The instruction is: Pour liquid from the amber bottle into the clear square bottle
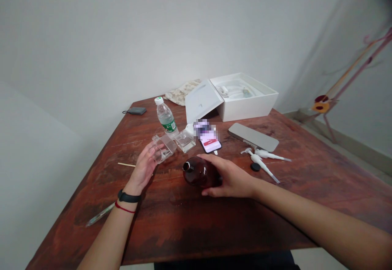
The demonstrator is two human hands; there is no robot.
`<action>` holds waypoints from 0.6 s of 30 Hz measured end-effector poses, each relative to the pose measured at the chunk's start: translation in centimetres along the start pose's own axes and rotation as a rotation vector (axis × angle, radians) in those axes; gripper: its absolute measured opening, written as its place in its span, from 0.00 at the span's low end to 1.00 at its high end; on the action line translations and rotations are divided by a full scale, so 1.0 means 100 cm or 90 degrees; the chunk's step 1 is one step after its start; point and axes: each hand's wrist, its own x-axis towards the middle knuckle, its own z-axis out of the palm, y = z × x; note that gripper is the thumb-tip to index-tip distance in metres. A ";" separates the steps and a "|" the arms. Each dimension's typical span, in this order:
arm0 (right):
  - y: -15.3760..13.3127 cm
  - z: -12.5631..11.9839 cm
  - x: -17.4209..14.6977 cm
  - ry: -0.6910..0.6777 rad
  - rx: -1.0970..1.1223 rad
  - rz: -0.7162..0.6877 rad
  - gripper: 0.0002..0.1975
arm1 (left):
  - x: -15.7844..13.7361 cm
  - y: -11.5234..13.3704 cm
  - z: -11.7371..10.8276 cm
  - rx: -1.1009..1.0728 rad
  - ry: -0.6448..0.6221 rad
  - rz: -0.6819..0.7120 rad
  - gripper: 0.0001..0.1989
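Left hand (144, 166) side: there's a black band (129, 197) round the wrist, one of those slim, smooth fitness-tracker-looking things, and just behind it toward the elbow sits a skinny red cord bracelet (125, 208). Right hand (232, 178) is bare, same for that whole forearm. Down at the bottom edge there's some dark clothing (226, 262) over the lap, too cropped to tell what kind.
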 end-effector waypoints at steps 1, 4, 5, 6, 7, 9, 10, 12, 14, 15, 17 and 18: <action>0.000 0.000 0.000 -0.002 -0.001 0.000 0.48 | 0.000 -0.001 0.000 0.002 0.000 0.000 0.30; 0.000 0.000 0.000 -0.002 -0.002 0.004 0.48 | 0.001 -0.003 -0.001 0.017 0.001 0.004 0.33; 0.000 0.000 0.000 -0.001 -0.003 0.007 0.48 | 0.002 -0.003 -0.002 0.024 0.001 0.006 0.34; 0.000 -0.001 0.000 -0.002 -0.002 0.009 0.48 | 0.002 -0.004 -0.002 0.031 0.002 0.009 0.34; 0.000 -0.001 0.000 -0.003 0.000 0.012 0.48 | 0.003 -0.004 -0.001 0.037 0.003 0.013 0.34; -0.001 0.000 0.000 -0.008 0.007 0.015 0.47 | 0.004 -0.005 0.000 0.046 0.008 0.021 0.33; -0.001 0.000 0.000 -0.009 0.008 0.014 0.47 | 0.004 -0.005 0.001 0.048 0.010 0.026 0.33; -0.001 0.002 -0.001 0.001 0.002 0.021 0.49 | 0.004 -0.005 0.004 0.046 0.013 0.033 0.31; -0.001 0.004 -0.003 0.005 -0.001 0.033 0.50 | 0.003 -0.005 0.007 0.037 0.017 0.040 0.30; 0.000 0.004 -0.004 0.001 -0.002 0.039 0.51 | 0.002 -0.005 0.008 0.032 0.019 0.043 0.30; 0.000 0.005 -0.005 -0.007 -0.006 0.057 0.53 | 0.001 -0.005 0.010 0.019 0.023 0.048 0.29; 0.000 0.005 -0.006 -0.007 -0.013 0.079 0.53 | 0.000 -0.005 0.010 0.013 0.025 0.050 0.28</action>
